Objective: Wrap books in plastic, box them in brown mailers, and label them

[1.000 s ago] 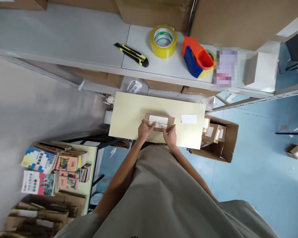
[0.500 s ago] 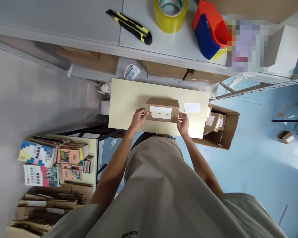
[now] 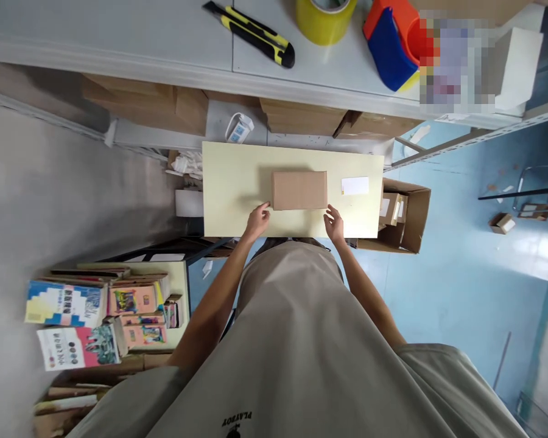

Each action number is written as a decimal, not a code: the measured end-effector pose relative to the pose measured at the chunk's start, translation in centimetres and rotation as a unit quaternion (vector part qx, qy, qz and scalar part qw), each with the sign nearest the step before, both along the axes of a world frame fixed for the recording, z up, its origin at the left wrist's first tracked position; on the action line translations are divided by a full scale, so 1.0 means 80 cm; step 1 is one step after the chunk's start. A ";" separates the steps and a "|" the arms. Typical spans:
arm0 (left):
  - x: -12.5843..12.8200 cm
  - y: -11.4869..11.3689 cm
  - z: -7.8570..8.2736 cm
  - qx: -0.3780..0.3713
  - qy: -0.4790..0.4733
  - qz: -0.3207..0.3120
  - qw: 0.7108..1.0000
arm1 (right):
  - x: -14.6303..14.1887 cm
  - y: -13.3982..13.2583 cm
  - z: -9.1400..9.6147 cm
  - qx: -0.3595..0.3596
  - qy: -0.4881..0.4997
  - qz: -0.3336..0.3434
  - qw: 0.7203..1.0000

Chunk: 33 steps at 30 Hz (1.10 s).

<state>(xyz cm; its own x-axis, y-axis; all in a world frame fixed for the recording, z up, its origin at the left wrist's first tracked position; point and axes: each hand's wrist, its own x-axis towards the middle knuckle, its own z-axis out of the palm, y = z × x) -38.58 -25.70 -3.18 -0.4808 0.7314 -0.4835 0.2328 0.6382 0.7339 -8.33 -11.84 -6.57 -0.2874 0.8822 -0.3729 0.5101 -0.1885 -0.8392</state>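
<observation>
A plain brown cardboard box (image 3: 300, 190) lies on the cream tabletop (image 3: 231, 176), its unmarked face up. My left hand (image 3: 258, 220) is just off the box's near left corner, fingers apart and holding nothing. By the near right corner, my right hand (image 3: 333, 224) is likewise open, its fingertips close to the cardboard; whether they touch it I cannot tell. To the right of the box a white label (image 3: 355, 185) lies flat on the tabletop.
On the grey shelf (image 3: 132, 36) above are a box cutter (image 3: 251, 33), a yellow tape roll (image 3: 324, 23) and a red-and-blue tape dispenser (image 3: 395, 45). An open carton (image 3: 415, 219) with small boxes stands at right. Stacked books (image 3: 68, 304) sit at left.
The box has been turned, so its white-labelled side no longer shows and a plain face is up. Both hands have let go of it and opened. The view has shifted slightly.
</observation>
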 end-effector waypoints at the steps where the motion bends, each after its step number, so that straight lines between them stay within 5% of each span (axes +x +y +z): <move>1: -0.001 -0.002 -0.002 0.003 0.005 0.023 1.000 | 0.004 -0.004 0.003 0.001 -0.007 -0.016 1.000; 5: -0.002 0.001 -0.008 0.054 0.032 0.080 0.995 | 0.031 -0.015 0.018 0.002 -0.046 -0.069 0.997; 12: 0.025 0.033 -0.008 0.174 0.081 0.050 0.980 | 0.089 -0.009 0.039 0.017 -0.121 -0.128 0.984; 21: 0.152 0.100 0.023 0.223 -0.027 -0.033 0.974 | 0.143 0.111 0.012 0.039 -0.137 -0.088 0.986; 27: 0.251 0.191 -0.027 0.121 -0.140 -0.051 0.981 | 0.162 0.211 -0.048 0.033 -0.146 -0.053 0.987; 33: 0.289 0.271 -0.065 -0.076 -0.077 -0.002 0.994 | 0.152 0.249 -0.090 -0.012 -0.163 -0.032 0.986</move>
